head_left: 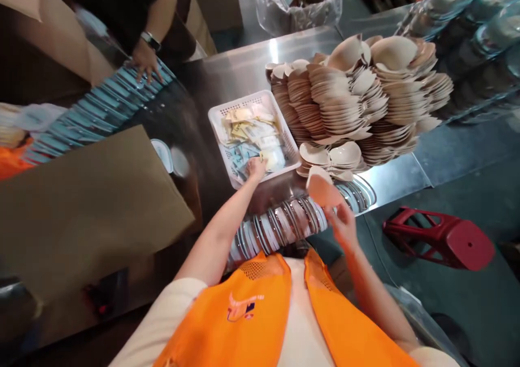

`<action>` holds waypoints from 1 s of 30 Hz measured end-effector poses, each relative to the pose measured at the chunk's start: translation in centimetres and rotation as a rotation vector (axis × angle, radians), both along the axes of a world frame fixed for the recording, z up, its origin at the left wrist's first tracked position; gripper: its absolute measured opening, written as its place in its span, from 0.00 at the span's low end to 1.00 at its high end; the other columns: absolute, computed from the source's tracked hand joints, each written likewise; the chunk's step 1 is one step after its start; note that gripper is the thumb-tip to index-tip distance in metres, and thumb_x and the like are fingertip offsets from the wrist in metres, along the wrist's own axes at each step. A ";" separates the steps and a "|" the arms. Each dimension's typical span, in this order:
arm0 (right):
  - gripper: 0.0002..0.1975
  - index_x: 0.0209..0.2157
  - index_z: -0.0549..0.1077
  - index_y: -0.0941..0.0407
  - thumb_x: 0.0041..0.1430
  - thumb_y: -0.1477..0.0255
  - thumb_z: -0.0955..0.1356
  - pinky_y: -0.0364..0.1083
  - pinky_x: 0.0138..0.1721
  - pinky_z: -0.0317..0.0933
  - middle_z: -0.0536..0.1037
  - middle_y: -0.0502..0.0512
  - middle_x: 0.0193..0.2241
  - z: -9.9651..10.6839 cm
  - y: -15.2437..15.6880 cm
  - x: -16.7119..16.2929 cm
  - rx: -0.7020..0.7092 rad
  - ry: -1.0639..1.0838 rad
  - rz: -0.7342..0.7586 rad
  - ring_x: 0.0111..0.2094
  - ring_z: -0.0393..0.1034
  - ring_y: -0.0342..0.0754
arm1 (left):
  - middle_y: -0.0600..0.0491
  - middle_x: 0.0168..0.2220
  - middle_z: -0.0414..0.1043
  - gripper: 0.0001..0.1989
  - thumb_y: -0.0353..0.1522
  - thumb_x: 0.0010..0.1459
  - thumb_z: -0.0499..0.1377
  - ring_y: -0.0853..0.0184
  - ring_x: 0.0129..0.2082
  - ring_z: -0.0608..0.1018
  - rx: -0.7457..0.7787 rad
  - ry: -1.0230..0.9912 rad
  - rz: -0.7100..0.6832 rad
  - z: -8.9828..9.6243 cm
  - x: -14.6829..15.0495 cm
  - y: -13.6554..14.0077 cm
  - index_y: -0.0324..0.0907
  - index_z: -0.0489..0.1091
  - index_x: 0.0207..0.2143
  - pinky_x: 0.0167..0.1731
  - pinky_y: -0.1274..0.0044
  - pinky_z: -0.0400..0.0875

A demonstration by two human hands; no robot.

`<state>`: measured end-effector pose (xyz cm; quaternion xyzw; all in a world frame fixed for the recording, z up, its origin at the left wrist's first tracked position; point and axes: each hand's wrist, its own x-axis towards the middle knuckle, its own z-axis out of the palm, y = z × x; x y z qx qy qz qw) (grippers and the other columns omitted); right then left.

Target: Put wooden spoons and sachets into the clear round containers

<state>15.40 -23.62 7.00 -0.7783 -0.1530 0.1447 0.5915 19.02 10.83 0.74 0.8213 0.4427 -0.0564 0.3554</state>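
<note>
My left hand [255,168] reaches into a white perforated basket [227,155] and rests on the small paper packets [252,134] inside; whether it grips one I cannot tell. My right hand [342,220] holds a beige cup-shaped pad [322,187] up over the near edge of the steel table [244,63]. Just behind that pad lies a large heap of stacked beige pads [357,96]. A row of clear round lids [284,223] lies along the table edge, directly below both hands.
A brown cardboard box [89,204] stands at the left. Another person's hand [144,63] rests on a row of blue-white packs [93,112]. A red plastic stool [442,237] lies tipped on the floor at right. Bagged goods [467,25] sit far right.
</note>
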 end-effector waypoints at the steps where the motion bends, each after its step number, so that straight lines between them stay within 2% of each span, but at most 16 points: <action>1: 0.18 0.50 0.77 0.49 0.68 0.53 0.70 0.60 0.59 0.68 0.79 0.57 0.49 -0.7 -0.2 -2.6 0.011 0.045 0.073 0.54 0.73 0.60 | 0.35 0.49 0.80 0.12 0.39 0.67 0.61 0.44 0.57 0.78 0.021 -0.013 -0.002 0.3 -1.2 0.2 0.40 0.78 0.36 0.55 0.60 0.69; 3: 0.16 0.45 0.80 0.48 0.66 0.52 0.71 0.63 0.62 0.65 0.80 0.58 0.47 -2.1 -0.5 -6.7 0.015 0.056 0.176 0.58 0.71 0.63 | 0.39 0.47 0.81 0.15 0.41 0.68 0.60 0.47 0.57 0.78 0.019 -0.110 0.018 1.1 -4.0 0.2 0.41 0.78 0.34 0.55 0.62 0.70; 4: 0.16 0.41 0.81 0.48 0.65 0.51 0.72 0.65 0.65 0.62 0.79 0.58 0.48 -2.7 -0.6 -8.1 0.006 0.040 0.206 0.61 0.69 0.64 | 0.41 0.45 0.82 0.16 0.44 0.67 0.61 0.48 0.55 0.79 -0.048 -0.190 0.031 1.4 -5.5 -0.3 0.41 0.78 0.34 0.54 0.64 0.72; 6: 0.16 0.36 0.81 0.48 0.64 0.50 0.72 0.68 0.71 0.54 0.77 0.59 0.53 -3.6 -0.9 -10.0 -0.020 0.005 0.219 0.68 0.61 0.66 | 0.46 0.40 0.83 0.20 0.50 0.61 0.67 0.52 0.48 0.82 -0.360 -0.350 0.012 1.9 -8.1 -1.9 0.41 0.79 0.36 0.49 0.65 0.76; 9: 0.19 0.36 0.81 0.50 0.63 0.48 0.73 0.67 0.74 0.49 0.66 0.59 0.66 -4.2 -1.4 -11.1 -0.046 0.018 0.198 0.72 0.55 0.66 | 0.48 0.38 0.83 0.32 0.55 0.44 0.76 0.55 0.44 0.84 -0.935 -0.436 -0.146 2.1 -10.7 -5.4 0.40 0.81 0.41 0.49 0.65 0.79; 11: 0.19 0.37 0.80 0.50 0.63 0.48 0.73 0.66 0.74 0.49 0.62 0.59 0.69 -4.4 -1.5 -11.3 -0.047 0.043 0.180 0.72 0.55 0.66 | 0.46 0.42 0.83 0.38 0.59 0.42 0.76 0.54 0.48 0.84 -1.113 -0.478 -0.229 2.1 -11.4 -7.3 0.41 0.81 0.45 0.52 0.65 0.78; 12: 0.20 0.37 0.80 0.51 0.62 0.48 0.73 0.66 0.74 0.50 0.61 0.59 0.70 -4.5 -1.6 -11.4 -0.048 0.049 0.175 0.73 0.54 0.66 | 0.45 0.44 0.83 0.38 0.60 0.45 0.73 0.53 0.51 0.83 -1.125 -0.512 -0.255 2.0 -11.5 -8.0 0.41 0.81 0.47 0.53 0.64 0.78; 14: 0.20 0.36 0.80 0.51 0.62 0.48 0.73 0.66 0.74 0.49 0.60 0.58 0.71 -4.9 -1.7 -11.6 -0.050 0.045 0.174 0.73 0.53 0.66 | 0.43 0.49 0.82 0.32 0.59 0.55 0.69 0.52 0.56 0.81 -1.013 -0.562 -0.354 1.9 -11.3 -8.8 0.42 0.81 0.47 0.56 0.65 0.76; 17: 0.21 0.36 0.80 0.52 0.60 0.48 0.75 0.65 0.73 0.51 0.62 0.59 0.69 -5.7 -1.7 -12.3 -0.054 0.005 0.149 0.72 0.55 0.66 | 0.43 0.55 0.79 0.16 0.45 0.61 0.70 0.53 0.59 0.78 -0.598 -0.498 -0.645 1.7 -10.8 -9.9 0.41 0.81 0.38 0.60 0.66 0.73; 19: 0.22 0.37 0.80 0.53 0.57 0.48 0.76 0.65 0.74 0.49 0.59 0.59 0.71 -6.2 -1.6 -12.9 -0.036 -0.061 0.058 0.73 0.53 0.67 | 0.44 0.49 0.81 0.06 0.35 0.61 0.69 0.55 0.53 0.80 -0.358 -0.418 -0.813 1.6 -10.6 -10.5 0.40 0.80 0.36 0.58 0.66 0.74; 20: 0.23 0.41 0.79 0.52 0.56 0.47 0.77 0.65 0.74 0.47 0.55 0.58 0.73 -6.3 -1.4 -13.2 -0.017 -0.098 -0.019 0.75 0.49 0.67 | 0.46 0.46 0.81 0.03 0.31 0.62 0.67 0.56 0.50 0.81 -0.297 -0.411 -0.878 1.6 -10.7 -10.8 0.40 0.80 0.36 0.56 0.66 0.74; 22: 0.28 0.52 0.76 0.49 0.56 0.48 0.76 0.64 0.75 0.46 0.48 0.56 0.76 -6.3 -0.9 -13.5 0.045 -0.127 -0.193 0.77 0.44 0.65 | 0.49 0.43 0.80 0.05 0.27 0.62 0.63 0.59 0.47 0.81 -0.287 -0.468 -0.990 1.7 -11.3 -11.1 0.40 0.78 0.40 0.53 0.69 0.75; 23: 0.32 0.58 0.72 0.47 0.57 0.48 0.75 0.64 0.74 0.48 0.48 0.56 0.76 -6.2 -0.5 -13.5 0.086 -0.103 -0.269 0.77 0.45 0.63 | 0.49 0.44 0.80 0.06 0.26 0.62 0.62 0.60 0.47 0.81 -0.316 -0.511 -1.023 1.9 -11.8 -11.2 0.41 0.76 0.42 0.52 0.70 0.75; 25: 0.38 0.64 0.65 0.45 0.57 0.49 0.76 0.63 0.70 0.58 0.57 0.59 0.73 -5.6 0.8 -13.3 0.187 0.008 -0.358 0.73 0.57 0.61 | 0.48 0.49 0.78 0.10 0.29 0.64 0.60 0.61 0.48 0.81 -0.380 -0.585 -1.016 2.5 -13.3 -11.1 0.41 0.72 0.49 0.53 0.70 0.75; 28: 0.48 0.66 0.62 0.46 0.47 0.50 0.79 0.59 0.60 0.70 0.73 0.60 0.63 -4.3 3.6 -13.0 0.353 0.219 -0.343 0.62 0.71 0.61 | 0.43 0.62 0.71 0.20 0.42 0.73 0.54 0.59 0.57 0.78 -0.454 -0.709 -0.880 3.4 -16.2 -10.6 0.43 0.63 0.61 0.59 0.68 0.72; 30: 0.51 0.67 0.61 0.45 0.45 0.50 0.80 0.58 0.59 0.72 0.73 0.60 0.63 -3.4 5.6 -13.2 0.459 0.348 -0.294 0.62 0.72 0.62 | 0.42 0.66 0.67 0.29 0.54 0.75 0.45 0.59 0.59 0.76 -0.506 -0.808 -0.792 4.0 -18.3 -9.6 0.46 0.59 0.66 0.58 0.68 0.73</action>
